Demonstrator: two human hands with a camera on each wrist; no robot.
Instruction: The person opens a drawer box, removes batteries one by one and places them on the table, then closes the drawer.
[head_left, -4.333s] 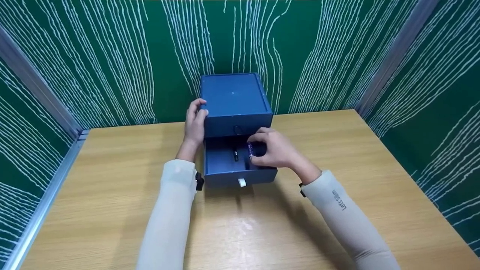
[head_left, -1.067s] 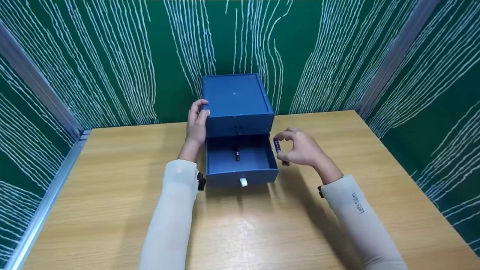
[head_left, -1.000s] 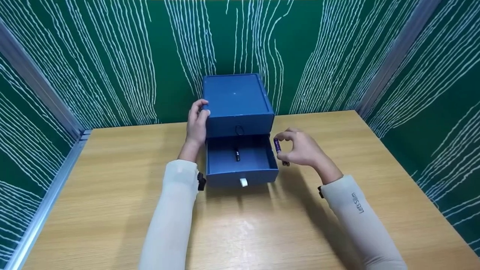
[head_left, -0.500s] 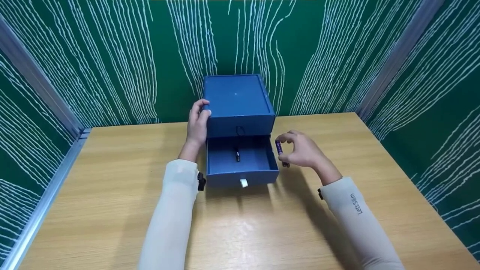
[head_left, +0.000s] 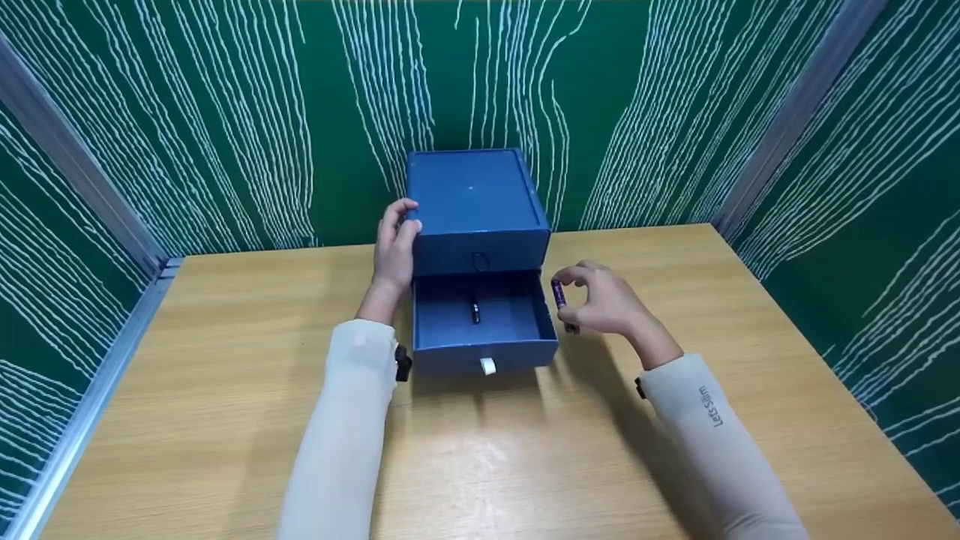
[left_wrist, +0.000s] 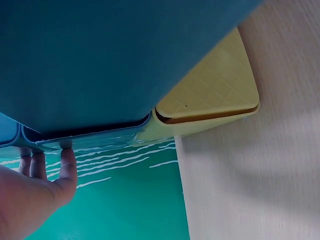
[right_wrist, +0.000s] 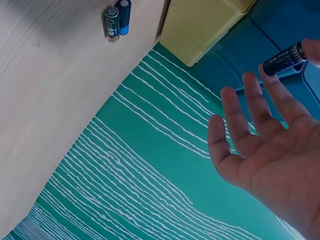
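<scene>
Sleeves (head_left: 330, 435): pale, on both arms; the one on the right arm has dark letters.
Worktop (head_left: 225, 390): looks like wood; everything sits on it.
White tab (head_left: 488, 366): sticks out from the front of the pulled-out drawer (head_left: 442, 358).
In the pulled-out drawer: one small dark stick (head_left: 475, 310), lying near the middle of the floor, pointing front to back. The back part is in shade.
Two batteries (right_wrist: 112, 22): on the worktop, side by side, to the right of the drawer. I cannot tell if they stand or lie.
Right hand (head_left: 604, 300): its grip is clamped on one battery (right_wrist: 285, 60), thumb at one end, a finger at the other. That battery is just outside the drawer's right wall, up off the worktop.
Yellow box (left_wrist: 210, 80): under the blue ones, on the worktop. A thin dark gap shows along its front; what is inside is hidden.
Left hand (head_left: 392, 251): its grip is apart, fingertips resting on the left edge of the blue box (head_left: 480, 169).
Top drawer (head_left: 450, 251): pushed in, with a dark loop (head_left: 481, 261) on its front; its inside is hidden.
Green wall (head_left: 337, 187): behind, with wiggly white lines.
</scene>
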